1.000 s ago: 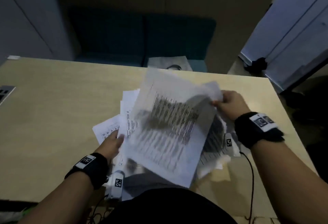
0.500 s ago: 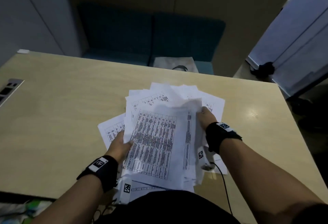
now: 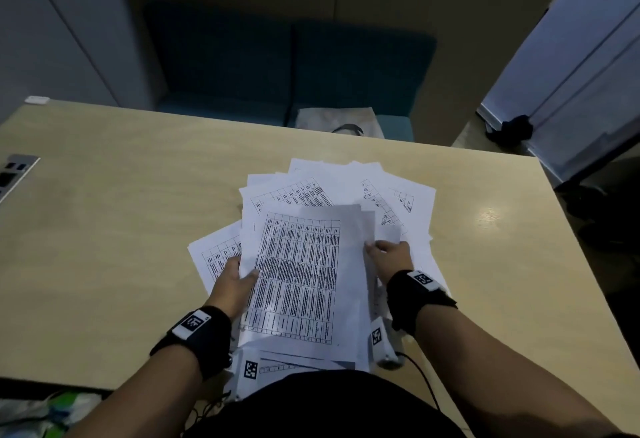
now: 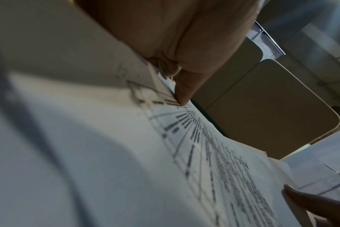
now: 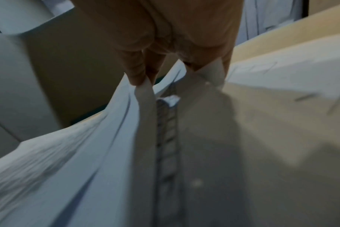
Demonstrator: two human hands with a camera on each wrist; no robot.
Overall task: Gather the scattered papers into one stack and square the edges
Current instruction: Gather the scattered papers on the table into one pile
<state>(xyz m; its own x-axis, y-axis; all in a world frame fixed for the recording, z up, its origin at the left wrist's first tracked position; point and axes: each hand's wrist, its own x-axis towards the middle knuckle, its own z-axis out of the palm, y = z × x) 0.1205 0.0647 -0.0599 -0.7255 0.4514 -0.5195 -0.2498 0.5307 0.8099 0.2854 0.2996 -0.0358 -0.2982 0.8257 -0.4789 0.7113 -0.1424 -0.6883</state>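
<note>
With our left hand [image 3: 232,283] and right hand [image 3: 389,259] each pinching a side of the papers [image 3: 304,274] at centre frame, we keep both grips light (sheets still fan across the tabletop [image 3: 114,229]) while sliding edges together.

Dim room; daylight enters from the right, leaving a small glare spot on the table [image 3: 488,215]. Wide-angle bending curves the edges. Both wrist views are soft, their near papers [image 4: 87,153] blurred.
</note>
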